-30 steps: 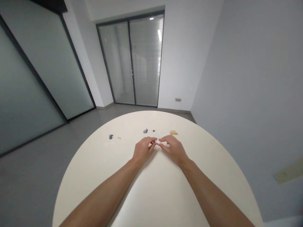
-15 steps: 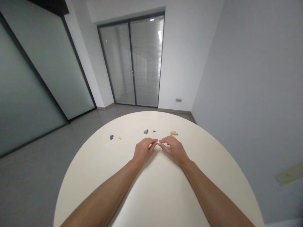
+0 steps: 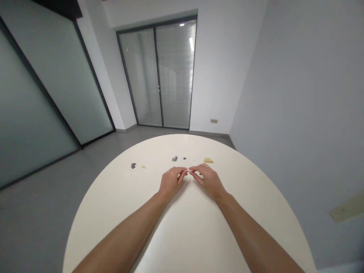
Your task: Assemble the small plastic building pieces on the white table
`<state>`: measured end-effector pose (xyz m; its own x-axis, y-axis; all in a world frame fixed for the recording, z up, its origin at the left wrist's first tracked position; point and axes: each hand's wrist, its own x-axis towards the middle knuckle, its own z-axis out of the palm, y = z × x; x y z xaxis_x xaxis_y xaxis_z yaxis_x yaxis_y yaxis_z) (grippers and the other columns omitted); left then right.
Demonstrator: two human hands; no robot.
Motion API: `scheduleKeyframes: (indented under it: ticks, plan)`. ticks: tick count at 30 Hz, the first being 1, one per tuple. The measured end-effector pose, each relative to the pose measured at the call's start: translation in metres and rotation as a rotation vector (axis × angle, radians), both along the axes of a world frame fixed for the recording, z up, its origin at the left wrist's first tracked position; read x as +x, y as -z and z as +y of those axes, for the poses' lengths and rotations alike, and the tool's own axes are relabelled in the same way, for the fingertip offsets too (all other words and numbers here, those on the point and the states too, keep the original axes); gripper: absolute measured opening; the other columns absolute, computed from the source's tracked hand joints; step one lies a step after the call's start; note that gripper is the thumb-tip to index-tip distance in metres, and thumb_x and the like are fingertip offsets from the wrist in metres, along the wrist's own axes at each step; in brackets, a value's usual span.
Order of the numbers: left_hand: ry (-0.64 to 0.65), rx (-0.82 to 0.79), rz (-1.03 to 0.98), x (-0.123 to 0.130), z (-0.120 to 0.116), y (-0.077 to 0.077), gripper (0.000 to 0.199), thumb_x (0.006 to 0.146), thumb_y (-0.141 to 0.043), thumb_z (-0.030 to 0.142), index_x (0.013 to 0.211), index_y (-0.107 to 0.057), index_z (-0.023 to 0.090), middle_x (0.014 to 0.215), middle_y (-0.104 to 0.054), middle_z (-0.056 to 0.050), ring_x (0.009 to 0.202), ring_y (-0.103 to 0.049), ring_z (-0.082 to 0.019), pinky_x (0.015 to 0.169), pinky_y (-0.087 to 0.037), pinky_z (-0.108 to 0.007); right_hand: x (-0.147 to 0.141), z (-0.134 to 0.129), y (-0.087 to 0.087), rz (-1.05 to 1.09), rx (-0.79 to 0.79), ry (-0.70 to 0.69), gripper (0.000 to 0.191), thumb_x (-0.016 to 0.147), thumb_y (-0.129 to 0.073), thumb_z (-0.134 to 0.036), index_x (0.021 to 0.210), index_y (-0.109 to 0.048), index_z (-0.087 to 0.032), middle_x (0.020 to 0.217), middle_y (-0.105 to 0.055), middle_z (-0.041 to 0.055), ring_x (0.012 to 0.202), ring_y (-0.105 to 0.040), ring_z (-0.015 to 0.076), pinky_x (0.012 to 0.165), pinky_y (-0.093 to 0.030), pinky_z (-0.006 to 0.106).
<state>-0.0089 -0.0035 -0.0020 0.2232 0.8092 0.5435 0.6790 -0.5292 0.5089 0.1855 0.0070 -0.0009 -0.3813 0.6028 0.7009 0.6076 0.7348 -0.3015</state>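
Both hands meet fingertip to fingertip above the middle of a round white table (image 3: pixel 193 223). My left hand (image 3: pixel 173 180) is closed in a pinch, thumb against the fingers. Opposite it, my right hand (image 3: pixel 207 178) pinches the same way. A tiny whitish piece (image 3: pixel 189 171) shows between the two sets of fingertips; its kind is too small to make out. Just beyond the hands lie a grey piece (image 3: pixel 174 158), a small dark piece (image 3: pixel 184 158), some faint white bits (image 3: pixel 194 159) and yellowish flat pieces (image 3: pixel 208 160).
Farther left on the table are a dark grey piece (image 3: pixel 133 165), a small yellow piece (image 3: pixel 143 167) and thin white pieces (image 3: pixel 134 174). Glass doors (image 3: pixel 159 76) stand past the table, frosted panels (image 3: pixel 57 72) to the left, and a wall (image 3: pixel 307 113) to the right.
The fingertips have shifted slightly against each other, still pinched close together. The view has moved a little; the pieces on the table lie as before.
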Motion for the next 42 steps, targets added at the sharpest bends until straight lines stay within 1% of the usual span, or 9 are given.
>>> scheduleKeyframes:
  ticks: [5,10,12,17,24,30,38,42]
  plan:
    - [0.018,-0.014,-0.019,0.0004,-0.0004,-0.0009,0.026,0.099,-0.047,0.033,0.1,-0.071,0.024,0.091,-0.075,0.0,0.088,-0.067,-0.015,0.085,-0.051,-0.029,0.0002,-0.0013,-0.0016,0.009,-0.003,-0.022,0.017,0.096,-0.057,-0.028,0.107,-0.069,-0.026,0.097,-0.074,0.0047,0.092,-0.066,0.0204,0.079,-0.058,0.035]
    - [0.029,-0.018,-0.073,0.0014,-0.0002,0.0008,0.022,0.097,-0.05,0.03,0.112,-0.066,0.024,0.09,-0.075,0.001,0.088,-0.068,-0.015,0.086,-0.051,-0.03,0.0001,-0.001,-0.0016,0.032,-0.017,-0.014,0.016,0.095,-0.059,-0.029,0.105,-0.07,-0.025,0.096,-0.074,0.0051,0.092,-0.066,0.0205,0.078,-0.059,0.034]
    - [0.026,-0.008,-0.081,0.0016,-0.0001,0.0022,0.022,0.096,-0.052,0.028,0.114,-0.064,0.024,0.091,-0.074,0.0,0.088,-0.068,-0.015,0.086,-0.052,-0.03,0.0004,0.0,-0.0004,0.037,-0.019,-0.007,0.017,0.095,-0.059,-0.03,0.106,-0.07,-0.024,0.096,-0.074,0.0058,0.092,-0.066,0.0207,0.078,-0.059,0.035]
    - [0.008,0.041,-0.047,0.001,0.0,0.0041,0.022,0.092,-0.057,0.025,0.112,-0.066,0.023,0.096,-0.073,-0.002,0.091,-0.067,-0.016,0.085,-0.053,-0.029,0.0017,0.0016,0.0017,0.027,-0.019,0.004,0.018,0.095,-0.059,-0.031,0.107,-0.07,-0.024,0.096,-0.074,0.0056,0.092,-0.066,0.0206,0.078,-0.059,0.035]
    - [0.02,0.041,-0.028,-0.0017,0.0035,0.0065,0.024,0.095,-0.055,0.029,0.114,-0.068,0.023,0.101,-0.074,-0.002,0.092,-0.068,-0.016,0.086,-0.053,-0.031,0.0016,0.0006,-0.0006,0.008,0.015,0.011,0.02,0.096,-0.058,-0.033,0.107,-0.071,-0.024,0.093,-0.074,0.0061,0.09,-0.066,0.0202,0.079,-0.058,0.035]
    - [0.026,0.059,-0.028,-0.0017,0.0046,0.0078,0.023,0.096,-0.054,0.028,0.113,-0.069,0.024,0.102,-0.074,-0.002,0.094,-0.067,-0.016,0.088,-0.053,-0.03,0.0023,0.0021,0.0013,0.008,0.013,0.012,0.018,0.094,-0.062,-0.033,0.103,-0.072,-0.023,0.089,-0.074,0.0049,0.089,-0.065,0.0202,0.077,-0.055,0.033]
    - [-0.005,0.016,-0.032,-0.0007,0.0023,0.0049,0.017,0.091,-0.06,0.024,0.105,-0.07,0.024,0.093,-0.073,-0.001,0.087,-0.067,-0.015,0.085,-0.052,-0.029,0.0025,0.0007,-0.0008,0.044,-0.022,-0.018,0.011,0.092,-0.065,-0.03,0.097,-0.073,-0.025,0.089,-0.074,0.0036,0.09,-0.064,0.0208,0.078,-0.054,0.035]
    - [-0.012,0.013,-0.042,0.0001,0.001,0.0033,0.016,0.09,-0.062,0.024,0.102,-0.071,0.024,0.09,-0.073,0.0,0.086,-0.066,-0.015,0.084,-0.051,-0.029,0.0033,0.0014,0.0005,0.081,-0.082,-0.025,0.01,0.091,-0.066,-0.03,0.096,-0.073,-0.025,0.088,-0.073,0.0035,0.089,-0.064,0.0205,0.076,-0.055,0.034]
